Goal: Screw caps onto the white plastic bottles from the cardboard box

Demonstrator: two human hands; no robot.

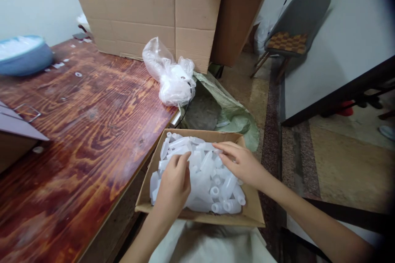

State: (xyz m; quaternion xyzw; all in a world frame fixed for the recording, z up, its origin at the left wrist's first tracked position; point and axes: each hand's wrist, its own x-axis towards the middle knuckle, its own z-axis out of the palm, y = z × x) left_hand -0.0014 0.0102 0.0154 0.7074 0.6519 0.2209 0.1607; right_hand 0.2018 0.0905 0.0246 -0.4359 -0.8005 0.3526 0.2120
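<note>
A small cardboard box [255, 213] rests on my lap, full of several translucent white plastic bottles [212, 185] lying loose. My left hand [173, 184] reaches into the box's left half, fingers curled down among the bottles; what they grip is hidden. My right hand [240, 163] lies over the right half, fingers bent and pressed onto the bottles near the far edge.
A varnished wooden table [77, 131] runs along my left. On it stand a big cardboard box [148, 12], a knotted clear plastic bag [173, 78], a blue bowl [24, 55] and a grey case [15, 127]. A green sack [228, 111] lies on the floor beyond; a grey chair [293, 24] stands behind.
</note>
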